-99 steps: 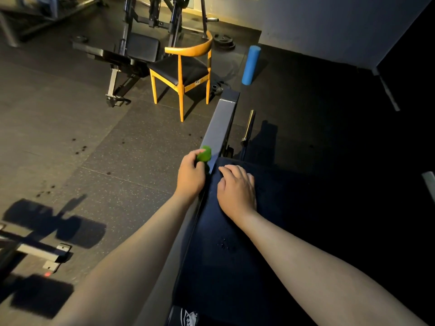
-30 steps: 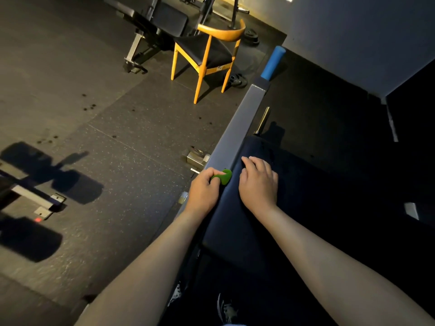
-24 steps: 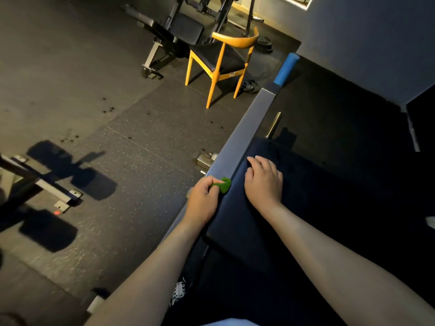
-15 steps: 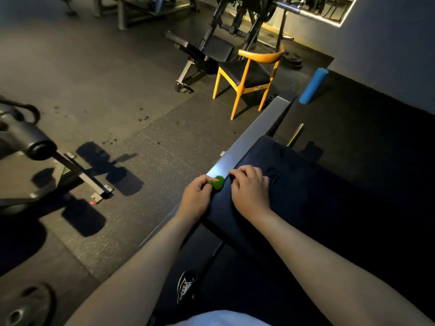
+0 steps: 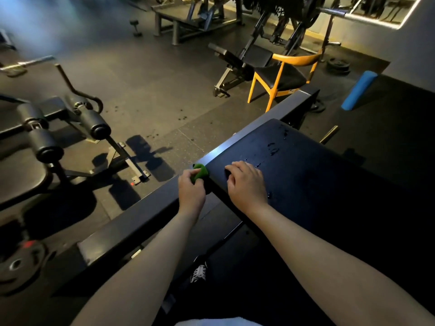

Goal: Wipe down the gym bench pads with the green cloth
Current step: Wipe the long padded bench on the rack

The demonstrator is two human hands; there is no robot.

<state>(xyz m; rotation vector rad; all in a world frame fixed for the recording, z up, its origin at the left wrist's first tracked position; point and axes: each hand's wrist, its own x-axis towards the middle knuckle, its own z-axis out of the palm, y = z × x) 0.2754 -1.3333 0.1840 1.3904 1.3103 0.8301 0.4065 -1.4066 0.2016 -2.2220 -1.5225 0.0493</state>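
Cloth (image 5: 200,174) slid nearer along pad (image 5: 294,165), apparently running far-right.

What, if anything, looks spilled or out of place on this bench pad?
Small liquid droplets glisten on the bench pad just beyond the right hand, not wiped yet. The green cloth is bunched in the left hand at the pad's left edge, away from them.

Dim gym, adjustable bench (image 5: 255,55), leg-roller machine (image 5: 94,125), weight plate (image 5: 16,264), dumbbell (image 5: 137,28), rubber floor (image 5: 153,90)
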